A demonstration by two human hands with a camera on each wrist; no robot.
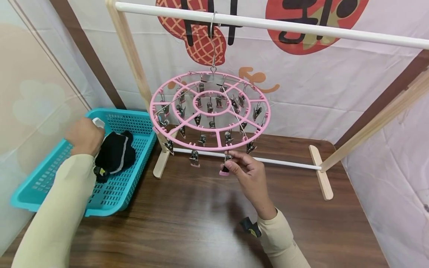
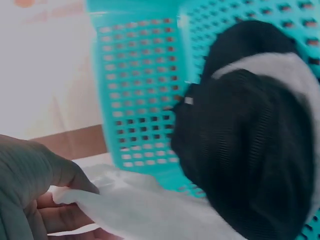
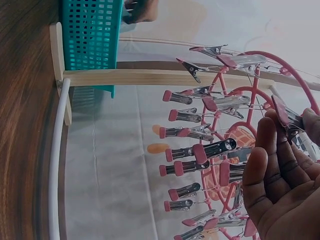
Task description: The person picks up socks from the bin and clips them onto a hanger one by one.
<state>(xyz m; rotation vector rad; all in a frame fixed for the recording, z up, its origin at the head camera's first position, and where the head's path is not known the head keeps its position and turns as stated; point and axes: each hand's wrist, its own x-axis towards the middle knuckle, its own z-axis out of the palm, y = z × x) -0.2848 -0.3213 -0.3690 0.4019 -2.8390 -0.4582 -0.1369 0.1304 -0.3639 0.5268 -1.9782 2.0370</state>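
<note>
Biggest in my view is the rack [image 1: 268, 24], standing on the table with the pink hanger [image 1: 219, 138] hooked over its top bar. The teal basket [image 1: 134, 182] sits at the left, and a black garment with a pale stripe [image 1: 115, 152] lies bunched inside it. My left hand [image 1: 85, 136] is over the basket, thumb and fingers closed on the edge of a white cloth [image 2: 150, 202]; whether its far end touches the black one I can't tell. My right hand [image 1: 249, 178] pinches one clip [image 1: 226, 166] at the hanger's near rim, the other fingers loosely bent. I can't make out whether that clip's mouth is parted. I'd squeeze its handles evenly, keep the hanger from swinging, and lift the cloth free of the black fabric.
</note>
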